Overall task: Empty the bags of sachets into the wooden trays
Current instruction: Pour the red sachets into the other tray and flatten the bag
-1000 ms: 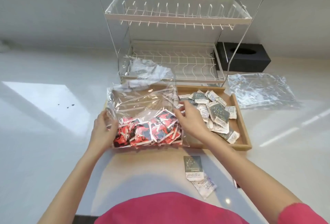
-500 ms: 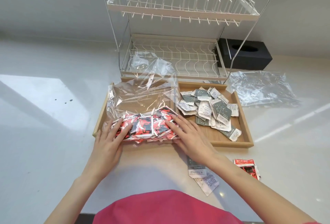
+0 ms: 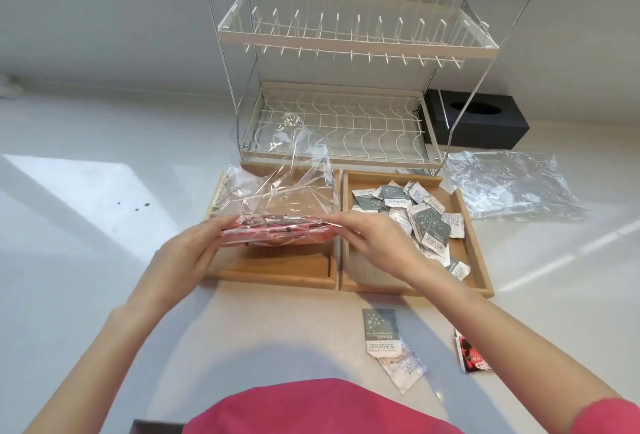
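A clear plastic bag [image 3: 277, 191] with red sachets [image 3: 273, 231] packed in its near end is lifted a little above the left wooden tray [image 3: 270, 272]. My left hand [image 3: 188, 253] grips the bag's left end and my right hand [image 3: 372, 239] grips its right end. The bag's loose open end trails back toward the rack. The right wooden tray [image 3: 474, 253] holds several grey and white sachets [image 3: 420, 219].
A two-tier wire dish rack [image 3: 346, 101] stands right behind the trays. An empty clear bag [image 3: 512, 188] lies to the right, a black tissue box [image 3: 481, 122] behind it. Loose grey sachets [image 3: 381, 329] and one red sachet [image 3: 471, 354] lie on the counter near me.
The bag of red sachets lay flat on the left tray under my palms; now both hands have gripped its ends and raised it off the tray floor.
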Demonstrator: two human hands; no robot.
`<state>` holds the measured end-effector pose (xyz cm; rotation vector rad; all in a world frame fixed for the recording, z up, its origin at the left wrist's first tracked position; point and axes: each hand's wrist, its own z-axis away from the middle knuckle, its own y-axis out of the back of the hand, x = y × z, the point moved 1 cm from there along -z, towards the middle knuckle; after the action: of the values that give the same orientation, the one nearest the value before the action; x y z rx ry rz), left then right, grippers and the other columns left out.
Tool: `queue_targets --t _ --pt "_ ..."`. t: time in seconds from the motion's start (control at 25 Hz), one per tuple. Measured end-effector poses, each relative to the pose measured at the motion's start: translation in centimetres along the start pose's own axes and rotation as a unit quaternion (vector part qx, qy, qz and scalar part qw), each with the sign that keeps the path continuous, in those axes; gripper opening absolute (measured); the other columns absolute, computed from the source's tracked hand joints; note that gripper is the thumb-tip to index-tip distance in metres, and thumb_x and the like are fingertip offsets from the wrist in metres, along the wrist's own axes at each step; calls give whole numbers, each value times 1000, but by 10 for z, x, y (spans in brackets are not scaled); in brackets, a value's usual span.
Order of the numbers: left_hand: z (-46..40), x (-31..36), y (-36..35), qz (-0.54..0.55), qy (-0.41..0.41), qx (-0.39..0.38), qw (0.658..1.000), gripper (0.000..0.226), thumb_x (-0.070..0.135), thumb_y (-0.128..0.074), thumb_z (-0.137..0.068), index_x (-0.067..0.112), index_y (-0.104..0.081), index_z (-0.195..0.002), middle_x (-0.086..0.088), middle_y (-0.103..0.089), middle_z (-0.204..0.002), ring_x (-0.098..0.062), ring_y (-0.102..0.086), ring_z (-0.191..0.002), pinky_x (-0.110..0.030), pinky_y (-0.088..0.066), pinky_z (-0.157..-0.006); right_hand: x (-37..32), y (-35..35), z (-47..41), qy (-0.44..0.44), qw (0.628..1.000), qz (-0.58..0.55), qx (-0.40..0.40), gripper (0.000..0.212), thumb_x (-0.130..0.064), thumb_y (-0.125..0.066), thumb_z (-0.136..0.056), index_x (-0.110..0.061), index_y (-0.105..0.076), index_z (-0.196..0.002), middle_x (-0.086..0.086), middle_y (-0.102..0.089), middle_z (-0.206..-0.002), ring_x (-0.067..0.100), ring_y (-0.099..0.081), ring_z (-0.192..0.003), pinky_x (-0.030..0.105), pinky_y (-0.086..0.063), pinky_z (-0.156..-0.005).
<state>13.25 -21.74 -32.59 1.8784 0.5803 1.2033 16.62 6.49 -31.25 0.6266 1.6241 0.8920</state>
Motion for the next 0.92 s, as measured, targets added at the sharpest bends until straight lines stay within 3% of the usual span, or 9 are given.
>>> queue_targets --t 0.12,0.2,0.28,0.36,0.44,0.56,0.68,0.84,0.92 --pt "-12 10 20 6 2 1 1000 44 15 -53 -87 49 -52 -115 -4 -69 -109 -24 -66 -91 -34 -45 -73 4 18 -11 -17 999 -12 37 26 -32 -56 -86 -28 -65 -111 -3 -71 -109 15 -65 -100 28 -48 -82" --pt "-20 20 34 2 9 -39 999 57 22 -55 -85 77 -41 -92 -8 -73 -93 -20 -65 -72 -34 -48 -65 7 27 -18 -19 998 -24 47 24 -32 -57 -86 -26 -67 -107 -1 -72 -106 17 -66 -99 33 -49 -87" --pt "-28 21 43 2 26 -77 997 65 24 -55 -85 84 -33 -75 -4 -72 -85 -21 -65 -62 -34 -51 -64 7 34 -24 -22 998 -38 48 24 -33 -57 -85 -26 -67 -106 1 -73 -104 19 -67 -98 42 -51 -87" --pt "-35 21 53 25 30 -84 996 62 23 -55 -85 82 -37 -73 16 -71 -73 -14 -64 -56 -24 -51 -59 5 41 -31 -27 998 -37 36 25 -33 -56 -86 -28 -66 -108 0 -72 -107 16 -66 -100 43 -51 -86" --pt "-43 24 64 42 19 -77 996 55 23 -54 -86 76 -45 -75 36 -64 -68 -6 -63 -67 -15 -51 -53 1 50 -37 -20 999 -42 24 24 -31 -55 -88 -27 -65 -109 -1 -71 -108 13 -65 -100 43 -51 -87" --pt "-56 37 83 71 9 -46 996 42 20 -55 -85 61 -58 -78 48 -57 -69 10 -60 -69 -7 -47 -47 -8 69 -47 -6 998 -57 38 21 -28 -58 -86 -21 -69 -102 2 -73 -102 2 -64 -85 34 -52 -85" --pt "-67 43 93 76 8 -47 996 45 14 -53 -86 57 -61 -73 47 -57 -64 21 -57 -67 -10 -49 -48 -15 85 -59 2 997 -52 57 19 -26 -61 -84 -17 -72 -97 3 -74 -96 2 -62 -81 35 -52 -86" --pt "-79 45 109 92 -5 -34 995 43 18 -52 -87 59 -60 -76 36 -65 -75 12 -63 -74 -19 -53 -52 -21 101 -70 9 993 -67 94 16 -27 -63 -82 -17 -73 -90 2 -75 -86 15 -69 -85 43 -53 -84" --pt "-86 46 118 120 -12 -9 993 33 21 -53 -86 51 -63 -75 24 -68 -80 5 -66 -71 -17 -52 -51 -27 113 -73 21 990 -81 114 15 -24 -62 -83 -15 -73 -88 -1 -73 -78 8 -69 -78 38 -54 -84"
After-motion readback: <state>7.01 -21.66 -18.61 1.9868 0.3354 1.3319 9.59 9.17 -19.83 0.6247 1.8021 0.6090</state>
